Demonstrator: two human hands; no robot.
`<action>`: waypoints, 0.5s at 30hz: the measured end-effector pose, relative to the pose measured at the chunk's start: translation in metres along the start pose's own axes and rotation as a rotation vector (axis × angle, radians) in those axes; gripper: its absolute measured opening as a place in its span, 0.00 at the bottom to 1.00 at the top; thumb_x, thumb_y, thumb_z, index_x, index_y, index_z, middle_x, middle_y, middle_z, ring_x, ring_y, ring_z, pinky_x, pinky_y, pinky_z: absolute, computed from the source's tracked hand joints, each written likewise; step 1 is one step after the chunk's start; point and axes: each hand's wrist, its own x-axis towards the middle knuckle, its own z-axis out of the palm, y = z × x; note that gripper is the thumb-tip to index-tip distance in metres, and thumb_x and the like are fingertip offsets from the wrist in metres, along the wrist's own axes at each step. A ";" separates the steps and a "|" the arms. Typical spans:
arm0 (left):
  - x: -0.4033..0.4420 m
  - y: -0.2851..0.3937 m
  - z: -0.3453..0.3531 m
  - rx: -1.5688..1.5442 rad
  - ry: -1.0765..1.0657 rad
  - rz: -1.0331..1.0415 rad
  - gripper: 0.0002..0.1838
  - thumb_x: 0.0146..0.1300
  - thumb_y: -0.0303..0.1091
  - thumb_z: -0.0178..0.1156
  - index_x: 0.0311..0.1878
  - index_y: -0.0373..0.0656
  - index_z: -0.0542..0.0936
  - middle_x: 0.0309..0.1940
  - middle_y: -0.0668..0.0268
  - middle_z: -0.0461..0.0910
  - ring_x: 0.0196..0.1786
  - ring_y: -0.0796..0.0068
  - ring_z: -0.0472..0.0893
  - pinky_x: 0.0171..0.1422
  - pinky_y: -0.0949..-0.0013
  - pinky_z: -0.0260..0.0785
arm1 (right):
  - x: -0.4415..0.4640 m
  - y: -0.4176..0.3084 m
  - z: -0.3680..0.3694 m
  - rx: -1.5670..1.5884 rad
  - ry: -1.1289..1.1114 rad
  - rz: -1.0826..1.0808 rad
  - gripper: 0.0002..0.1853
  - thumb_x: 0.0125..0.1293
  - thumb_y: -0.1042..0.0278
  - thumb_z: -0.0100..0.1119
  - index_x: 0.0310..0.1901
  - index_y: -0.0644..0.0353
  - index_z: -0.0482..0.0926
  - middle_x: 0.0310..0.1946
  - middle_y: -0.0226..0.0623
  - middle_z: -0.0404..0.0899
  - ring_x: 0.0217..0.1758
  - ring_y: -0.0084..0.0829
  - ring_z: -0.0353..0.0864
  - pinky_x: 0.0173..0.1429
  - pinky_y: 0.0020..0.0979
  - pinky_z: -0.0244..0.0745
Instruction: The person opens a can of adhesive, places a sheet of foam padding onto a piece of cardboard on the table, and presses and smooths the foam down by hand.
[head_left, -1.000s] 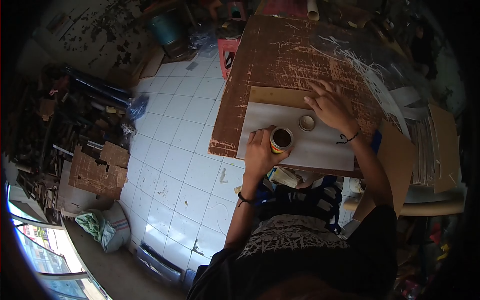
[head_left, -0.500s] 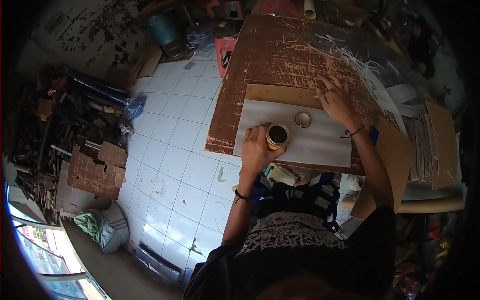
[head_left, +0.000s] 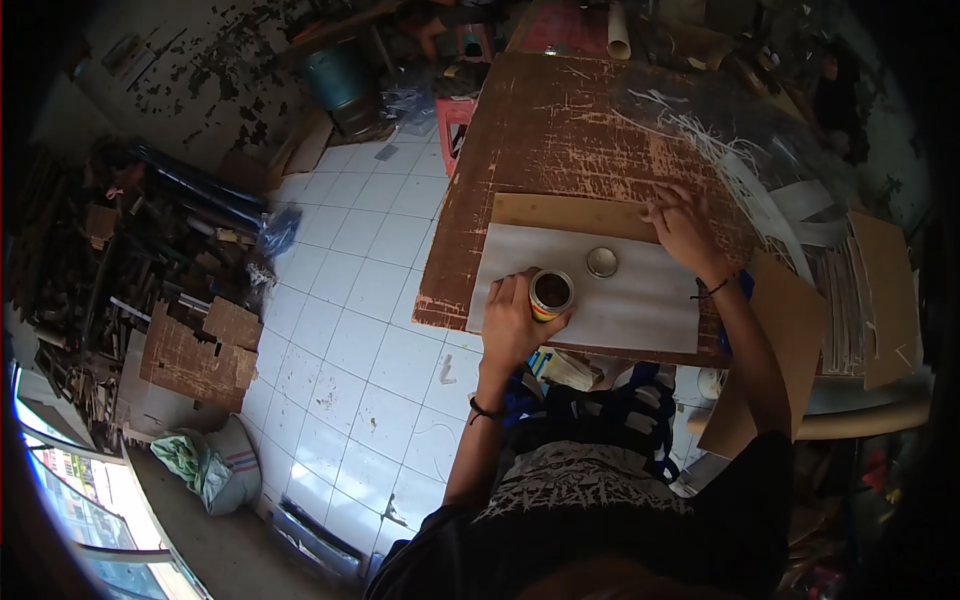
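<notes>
My left hand [head_left: 513, 322] is wrapped round an open can [head_left: 552, 291] with a yellow and red label and dark contents. The can stands upright near the front edge of a white sheet [head_left: 640, 310]. Behind it on the sheet lies a round metal lid [head_left: 602, 262], separate from the can. Over the back right corner of the sheet is my right hand [head_left: 688, 232], holding nothing, its fingers loosely bent and apart. A strip of brown cardboard [head_left: 560, 210] shows along the sheet's far side.
The worn brown tabletop [head_left: 560, 120] extends away from me. White strips [head_left: 735, 155] and clear plastic lie at its right. Stacked boards [head_left: 850, 300] and a cardboard roll [head_left: 860, 420] are on my right. A red stool [head_left: 455, 130] stands left of the table; scrap wood [head_left: 190, 350] is piled farther left.
The whole view has shifted so that things sit slightly lower. My right hand has moved a little to the right, its fingers less spread. My left hand keeps its hold on the can.
</notes>
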 end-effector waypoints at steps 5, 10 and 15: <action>0.001 0.000 0.001 -0.009 0.011 0.033 0.37 0.50 0.51 0.81 0.57 0.38 0.78 0.43 0.54 0.82 0.47 0.48 0.81 0.53 0.50 0.75 | -0.008 0.012 -0.025 0.028 0.091 -0.054 0.20 0.80 0.61 0.49 0.42 0.49 0.94 0.67 0.39 0.81 0.68 0.43 0.76 0.74 0.48 0.66; 0.002 0.001 -0.001 -0.019 -0.026 -0.014 0.38 0.49 0.48 0.82 0.59 0.37 0.78 0.46 0.54 0.83 0.50 0.47 0.81 0.56 0.49 0.74 | 0.001 0.044 -0.011 0.314 0.179 -0.041 0.19 0.79 0.64 0.49 0.40 0.53 0.94 0.63 0.43 0.83 0.62 0.45 0.82 0.68 0.43 0.74; 0.001 0.002 0.002 0.011 -0.009 -0.006 0.38 0.48 0.48 0.82 0.57 0.37 0.78 0.45 0.53 0.83 0.50 0.45 0.80 0.56 0.48 0.74 | -0.006 0.052 0.001 0.186 0.226 -0.071 0.21 0.78 0.61 0.49 0.35 0.56 0.93 0.64 0.40 0.83 0.60 0.47 0.83 0.70 0.45 0.72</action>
